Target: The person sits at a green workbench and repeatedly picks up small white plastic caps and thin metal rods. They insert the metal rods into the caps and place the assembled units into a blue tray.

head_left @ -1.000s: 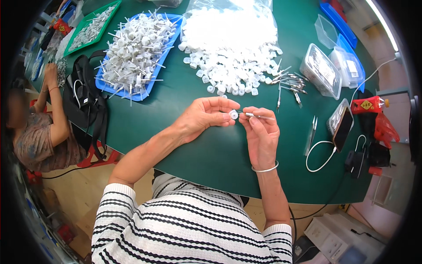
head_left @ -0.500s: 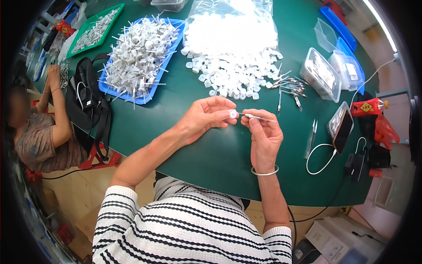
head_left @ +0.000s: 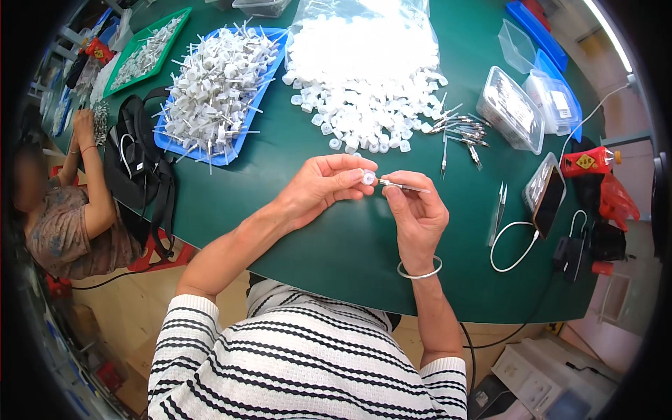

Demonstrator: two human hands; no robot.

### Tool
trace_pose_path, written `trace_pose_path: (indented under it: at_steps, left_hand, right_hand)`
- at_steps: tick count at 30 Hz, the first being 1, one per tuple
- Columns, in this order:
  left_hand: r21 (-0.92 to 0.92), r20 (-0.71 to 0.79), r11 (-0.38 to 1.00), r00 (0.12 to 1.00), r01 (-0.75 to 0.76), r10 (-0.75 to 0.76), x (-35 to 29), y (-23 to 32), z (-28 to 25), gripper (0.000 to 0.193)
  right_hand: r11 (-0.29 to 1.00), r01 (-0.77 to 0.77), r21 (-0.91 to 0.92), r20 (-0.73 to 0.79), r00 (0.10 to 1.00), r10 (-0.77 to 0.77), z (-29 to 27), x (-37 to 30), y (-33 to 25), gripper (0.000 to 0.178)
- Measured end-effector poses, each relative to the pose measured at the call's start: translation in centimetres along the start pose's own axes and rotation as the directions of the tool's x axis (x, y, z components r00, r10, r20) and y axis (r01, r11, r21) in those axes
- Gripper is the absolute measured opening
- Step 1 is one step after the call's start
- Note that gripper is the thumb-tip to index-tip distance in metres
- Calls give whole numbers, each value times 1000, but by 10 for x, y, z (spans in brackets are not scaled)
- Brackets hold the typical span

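Between the thumb and fingers of my left hand (head_left: 323, 183) is a small white plastic cap (head_left: 368, 178) with a round face. My right hand (head_left: 418, 213) pinches a thin metal-and-white tube piece (head_left: 397, 185); its tip meets the cap or lies right beside it, too small to tell. Just beyond my hands spreads a heap of loose white caps (head_left: 364, 115), spilling from a clear plastic bag (head_left: 322, 8). Several metal-tipped tube pieces (head_left: 465, 129) lie to the right of that heap. A blue tray (head_left: 241, 148) at the left is piled with white caps fitted with tubes.
Tweezers (head_left: 498, 213) lie right of my hand, near a phone (head_left: 549, 203) with a white cable. Behind them stands a clear plastic box (head_left: 511, 112). At the left are a black bag (head_left: 136, 168), a green tray (head_left: 175, 38) and another person (head_left: 77, 210) at the table.
The tube piece's tip has come closer to the cap as my right hand shifted slightly left. My left hand keeps its pinch on the cap.
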State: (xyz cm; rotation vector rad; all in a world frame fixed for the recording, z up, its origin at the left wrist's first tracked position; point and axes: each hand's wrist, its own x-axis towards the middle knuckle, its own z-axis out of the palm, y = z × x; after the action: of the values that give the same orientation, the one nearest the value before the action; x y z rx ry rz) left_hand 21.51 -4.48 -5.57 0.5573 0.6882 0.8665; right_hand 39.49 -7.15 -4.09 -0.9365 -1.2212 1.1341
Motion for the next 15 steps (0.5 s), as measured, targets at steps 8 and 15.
trace_pose_path:
  at_steps: [8,15]
  left_hand:
    - [22,-16,1000,1000,14,-13,-1,1,2,27]
    - [37,-15,999,1000,6,-5,-2,1,2,28]
  right_hand:
    - [979,89,-181,11,996,-89,0,1,-3,12]
    - [968,134,-213,5,991,-136,0,2,0,12]
